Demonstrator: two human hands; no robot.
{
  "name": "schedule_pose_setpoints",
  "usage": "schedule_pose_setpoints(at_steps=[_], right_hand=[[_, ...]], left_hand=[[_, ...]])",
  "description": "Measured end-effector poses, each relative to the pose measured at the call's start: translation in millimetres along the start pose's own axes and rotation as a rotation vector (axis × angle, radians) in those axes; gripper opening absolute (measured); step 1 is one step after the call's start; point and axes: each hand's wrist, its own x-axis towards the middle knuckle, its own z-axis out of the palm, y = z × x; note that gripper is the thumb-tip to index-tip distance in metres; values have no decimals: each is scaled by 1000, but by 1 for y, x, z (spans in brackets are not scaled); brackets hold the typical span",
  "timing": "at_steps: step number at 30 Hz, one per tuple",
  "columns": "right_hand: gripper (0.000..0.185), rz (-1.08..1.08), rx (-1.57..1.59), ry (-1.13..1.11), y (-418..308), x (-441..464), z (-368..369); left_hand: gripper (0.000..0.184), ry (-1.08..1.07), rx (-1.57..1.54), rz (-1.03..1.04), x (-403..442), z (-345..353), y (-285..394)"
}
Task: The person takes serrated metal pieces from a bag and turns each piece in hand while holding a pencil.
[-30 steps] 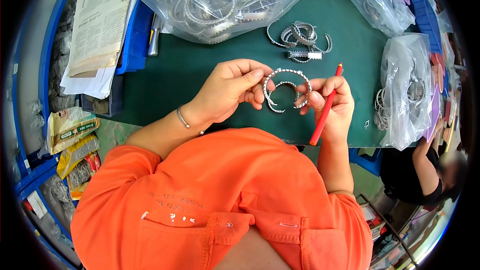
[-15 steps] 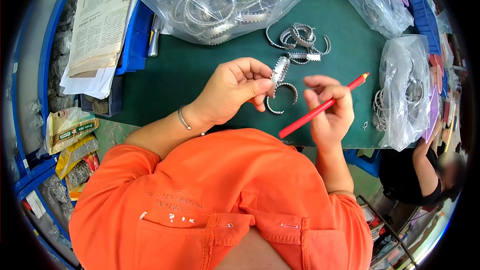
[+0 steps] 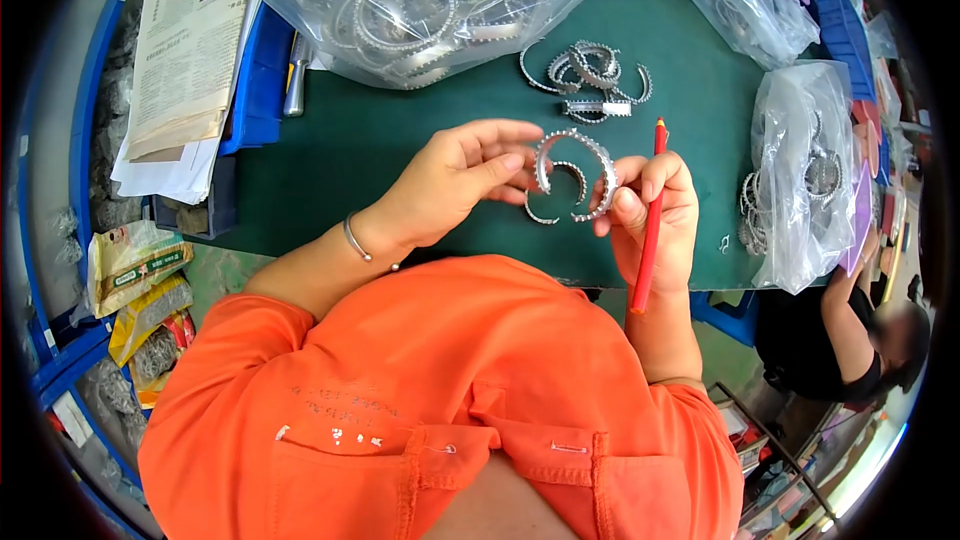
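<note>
A silvery open cuff bangle (image 3: pixel 606 172) with a beaded, toothed edge is raised in front of me, its gap facing down. My right hand (image 3: pixel 655 210) pinches its right side between thumb and fingers. That same hand also keeps a red pencil (image 3: pixel 652 230), nearly upright, between its fingers. At the bangle's left side is my left hand (image 3: pixel 465 180), fingers apart; whether the fingertips touch the metal I cannot tell. Behind the raised bangle, a second cuff bangle (image 3: pixel 541 221) lies on the green table. Farther back sits a small pile of similar bangles (image 3: pixel 597 65).
Clear plastic bags of bangles stand at the back (image 3: pixel 400 25) and right (image 3: pixel 800 160) of the green tabletop (image 3: pixel 330 140). On the left, papers (image 3: pixel 190 50) cover a blue bin (image 3: pixel 262 80) beside a metal-handled tool (image 3: pixel 296 85). Another person (image 3: pixel 820 340) sits at far right.
The bangle has passed from my left hand into my right and turned so its ring shows. My left fingers have opened. The red pencil has swung from slanted to nearly upright.
</note>
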Motion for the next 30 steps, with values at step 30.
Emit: schedule_pose_setpoints(at_steps=[30], right_hand=[[14, 15, -177, 112, -6, -1, -11]], left_hand=[[20, 50, 26, 9, -6, 6, 9]])
